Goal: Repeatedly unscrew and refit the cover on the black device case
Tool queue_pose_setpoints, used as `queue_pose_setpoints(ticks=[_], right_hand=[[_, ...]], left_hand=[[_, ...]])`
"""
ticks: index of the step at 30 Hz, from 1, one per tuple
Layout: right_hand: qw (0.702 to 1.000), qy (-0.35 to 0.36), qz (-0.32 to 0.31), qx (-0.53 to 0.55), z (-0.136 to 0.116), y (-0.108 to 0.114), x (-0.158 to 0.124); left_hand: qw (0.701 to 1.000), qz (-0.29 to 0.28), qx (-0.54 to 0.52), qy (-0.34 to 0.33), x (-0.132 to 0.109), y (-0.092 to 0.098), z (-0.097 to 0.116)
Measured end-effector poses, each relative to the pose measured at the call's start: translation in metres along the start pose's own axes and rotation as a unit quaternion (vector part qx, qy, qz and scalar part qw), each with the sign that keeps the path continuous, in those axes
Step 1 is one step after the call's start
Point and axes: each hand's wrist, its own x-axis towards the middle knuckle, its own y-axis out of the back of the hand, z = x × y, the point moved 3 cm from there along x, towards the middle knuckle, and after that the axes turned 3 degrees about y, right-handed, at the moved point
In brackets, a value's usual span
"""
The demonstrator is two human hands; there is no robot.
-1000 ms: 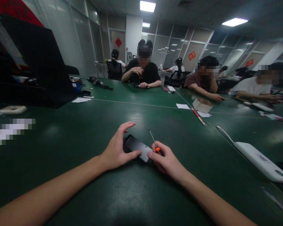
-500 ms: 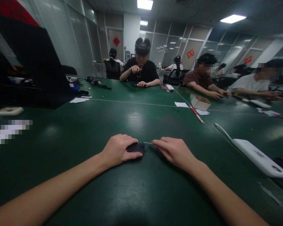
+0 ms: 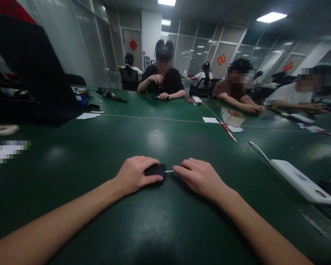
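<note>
My left hand (image 3: pixel 134 176) is closed around a small flat black box-shaped object (image 3: pixel 155 171) at the middle of the green table (image 3: pixel 154 221). Its thumb lies along the near side and the fingers along the far side. From the right end of the black object a thin whitish rod (image 3: pixel 168 171) runs to the fingertips of my right hand (image 3: pixel 200 175). Those fingertips are pinched together on the rod, and the rest of it is hidden by the hand. What kind of thing the rod is I cannot make out.
A white power strip (image 3: pixel 300 180) lies to the right with its cord. Farther off stand a small open box (image 3: pixel 233 118), papers (image 3: pixel 211 120) and a red-and-white stick (image 3: pixel 228 131). A large black screen-like panel (image 3: pixel 27 73) rises at left. Several people sit around, one opposite (image 3: pixel 165 79).
The whole view has shifted slightly. The rod's visible part between the black object and my right fingertips looks shorter, and the black object is turned a little. Both hands keep their hold.
</note>
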Motion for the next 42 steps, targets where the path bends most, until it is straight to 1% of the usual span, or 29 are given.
queue_pose_setpoints(ticks=[2, 4, 6, 9, 12, 16, 19, 23, 25, 27, 28, 30, 32, 34, 36, 39, 42], right_hand=[[0.999, -0.034, 0.005, 0.033, -0.006, -0.005, 0.002], [0.996, -0.053, 0.007, 0.070, -0.011, -0.011, 0.004], [0.993, -0.049, 0.018, 0.102, -0.014, -0.013, 0.005], [0.991, -0.014, 0.029, 0.128, -0.014, -0.011, 0.004], [0.997, 0.013, -0.002, 0.076, -0.011, -0.006, 0.001], [0.997, -0.003, -0.062, -0.038, -0.006, -0.001, -0.002], [0.995, -0.017, -0.068, -0.070, -0.010, 0.000, -0.001], [0.995, -0.036, -0.065, -0.073, -0.022, -0.004, 0.004], [0.996, -0.051, -0.063, -0.043, -0.026, -0.009, 0.005], [0.996, -0.069, -0.047, 0.041, -0.026, -0.014, 0.006], [0.991, -0.075, -0.035, 0.101, -0.024, -0.016, 0.007], [0.974, -0.078, -0.005, 0.213, -0.021, -0.020, 0.007], [0.961, -0.081, 0.018, 0.266, -0.018, -0.020, 0.006], [0.961, -0.086, 0.032, 0.259, -0.018, -0.018, 0.005], [0.969, -0.079, 0.044, 0.230, -0.019, -0.014, 0.003], [0.986, -0.033, 0.057, 0.153, -0.024, -0.007, 0.001], [0.996, 0.003, 0.060, 0.064, -0.026, -0.007, 0.000]], left_hand=[[0.999, -0.005, -0.032, -0.015, 0.000, 0.000, 0.001], [0.997, -0.005, -0.063, -0.033, 0.000, 0.000, 0.001], [0.996, -0.004, -0.082, -0.043, -0.001, -0.001, 0.002], [0.994, -0.006, -0.098, -0.044, -0.001, -0.002, 0.002], [0.993, -0.002, -0.110, -0.044, -0.002, -0.001, 0.002], [0.993, -0.001, -0.102, -0.067, -0.004, -0.002, 0.004], [0.992, 0.006, -0.089, -0.086, -0.005, -0.004, 0.004], [0.992, 0.021, -0.076, -0.096, -0.006, -0.005, 0.004], [0.992, 0.022, -0.075, -0.097, -0.006, -0.005, 0.005], [0.991, 0.022, -0.082, -0.101, -0.006, -0.006, 0.006], [0.990, 0.023, -0.089, -0.103, -0.006, -0.006, 0.006], [0.987, 0.024, -0.107, -0.113, -0.006, -0.006, 0.008], [0.986, 0.025, -0.119, -0.117, -0.006, -0.006, 0.010], [0.985, 0.027, -0.117, -0.121, -0.006, -0.005, 0.012], [0.986, 0.026, -0.099, -0.129, -0.007, -0.005, 0.015], [0.988, 0.019, -0.066, -0.137, -0.010, -0.006, 0.018], [0.988, 0.020, -0.050, -0.147, -0.012, -0.005, 0.019]])
